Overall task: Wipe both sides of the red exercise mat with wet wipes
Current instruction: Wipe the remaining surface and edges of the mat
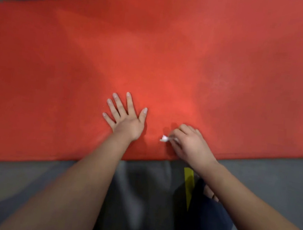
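Pressing the left grip (125,120) flat on the red exercise mat (172,60), palm down, fingers straight and spread, holding nothing. Pinching a small crumpled white wet wipe (164,139) in the right grip (190,145), fingers curled round it, just right of the left grip and close to the mat's near edge; contact with the mat hard to tell through the blur. Facing the mat spread flat across the grey floor (272,177), filling the view from side to side. Below the near edge, a yellow floor line (188,185) beside a dark-clothed leg (208,223).
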`<act>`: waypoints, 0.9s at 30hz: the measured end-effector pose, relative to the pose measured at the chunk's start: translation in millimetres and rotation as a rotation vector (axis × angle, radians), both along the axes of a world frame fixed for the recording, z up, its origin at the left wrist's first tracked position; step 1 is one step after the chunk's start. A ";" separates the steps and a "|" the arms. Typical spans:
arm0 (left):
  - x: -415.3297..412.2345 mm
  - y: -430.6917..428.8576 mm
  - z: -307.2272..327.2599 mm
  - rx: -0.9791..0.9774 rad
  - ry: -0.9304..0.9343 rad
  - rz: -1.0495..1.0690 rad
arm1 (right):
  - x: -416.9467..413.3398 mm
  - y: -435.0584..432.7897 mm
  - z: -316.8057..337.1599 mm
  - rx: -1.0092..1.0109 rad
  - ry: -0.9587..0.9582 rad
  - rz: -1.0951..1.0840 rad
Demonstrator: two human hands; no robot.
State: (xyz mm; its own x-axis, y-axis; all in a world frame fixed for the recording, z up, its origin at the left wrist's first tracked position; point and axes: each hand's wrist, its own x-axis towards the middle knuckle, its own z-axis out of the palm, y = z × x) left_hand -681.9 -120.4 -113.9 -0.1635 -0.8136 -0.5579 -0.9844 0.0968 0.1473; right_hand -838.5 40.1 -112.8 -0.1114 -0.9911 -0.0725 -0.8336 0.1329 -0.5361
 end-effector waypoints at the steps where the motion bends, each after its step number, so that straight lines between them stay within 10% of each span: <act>1: -0.2 -4.5 1.2 0.049 -0.026 -0.009 | 1.5 3.0 -1.5 0.006 -0.028 -0.028; 20: 6.0 -5.5 -0.7 0.025 0.017 -0.064 | -20.0 -26.7 4.6 -0.080 0.047 -0.215; 27: -9.8 -29.3 0.5 -0.584 0.242 0.037 | -23.6 -48.7 3.6 -0.079 0.023 -0.163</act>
